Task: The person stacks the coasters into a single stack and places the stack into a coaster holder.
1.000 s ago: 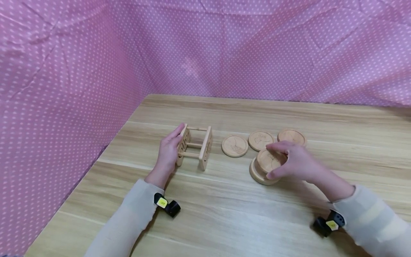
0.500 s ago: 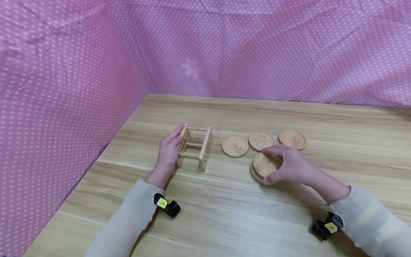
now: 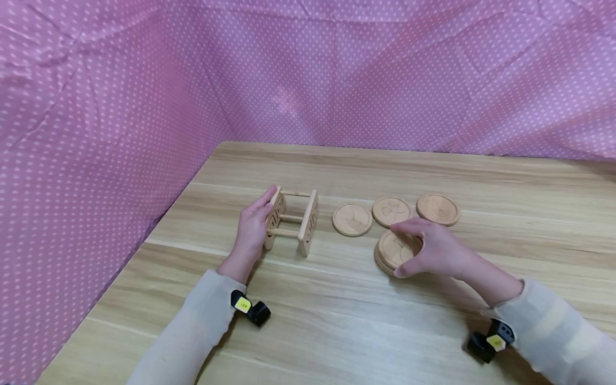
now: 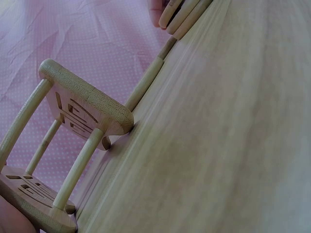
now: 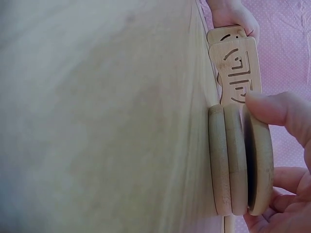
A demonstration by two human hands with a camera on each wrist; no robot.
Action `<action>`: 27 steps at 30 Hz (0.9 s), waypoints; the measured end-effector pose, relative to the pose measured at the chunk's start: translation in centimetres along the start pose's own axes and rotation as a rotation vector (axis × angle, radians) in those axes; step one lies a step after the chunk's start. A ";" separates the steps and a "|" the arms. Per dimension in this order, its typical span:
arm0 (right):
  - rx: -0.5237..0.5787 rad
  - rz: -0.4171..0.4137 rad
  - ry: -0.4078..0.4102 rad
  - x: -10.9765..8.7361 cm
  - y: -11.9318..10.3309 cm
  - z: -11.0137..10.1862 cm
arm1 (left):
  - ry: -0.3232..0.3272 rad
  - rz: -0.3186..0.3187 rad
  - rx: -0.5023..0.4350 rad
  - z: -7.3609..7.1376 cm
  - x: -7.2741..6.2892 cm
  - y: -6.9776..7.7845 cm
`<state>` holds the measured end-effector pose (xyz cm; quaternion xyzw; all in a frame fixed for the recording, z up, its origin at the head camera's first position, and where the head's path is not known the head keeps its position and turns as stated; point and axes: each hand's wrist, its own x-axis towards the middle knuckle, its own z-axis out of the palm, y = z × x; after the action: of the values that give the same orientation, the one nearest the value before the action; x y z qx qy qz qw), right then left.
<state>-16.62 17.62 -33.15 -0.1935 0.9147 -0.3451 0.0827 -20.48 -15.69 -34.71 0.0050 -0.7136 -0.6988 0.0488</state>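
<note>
My right hand [image 3: 438, 248] pinches a round wooden coaster [image 3: 398, 249] between thumb and fingers, at the top of a small stack. In the right wrist view the pinched coaster [image 5: 258, 162] leans slightly, a narrow gap parting it from the two stacked coasters [image 5: 235, 162] below. My left hand [image 3: 250, 224] holds the left side panel of a wooden coaster rack [image 3: 308, 222]; some of its fingers are hidden. Two cut-out panels joined by round rods make up the rack, which stands on the table. No coaster is in it.
Three loose coasters lie flat behind the stack: a left one [image 3: 352, 220], a middle one [image 3: 392, 211] and a right one [image 3: 438, 209]. A pink dotted cloth [image 3: 337, 80] hangs along the back and left of the wooden table [image 3: 337, 331].
My right hand has moved slightly left and down, bringing the pinched coaster more squarely over the stack. The left hand and rack have stayed put.
</note>
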 end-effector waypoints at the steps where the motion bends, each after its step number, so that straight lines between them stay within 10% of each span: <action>1: 0.001 0.001 0.000 0.0 0.0 0.0 | 0.000 -0.001 -0.001 0.0 0.0 0.0; 27: 0.012 -0.014 -0.041 -0.1 -0.1 0.1 | -0.010 -0.022 -0.023 0.0 0.0 0.1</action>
<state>-16.49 17.50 -33.20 -0.2065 0.9093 -0.3471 0.0999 -20.51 -15.68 -34.64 0.0087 -0.7056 -0.7076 0.0374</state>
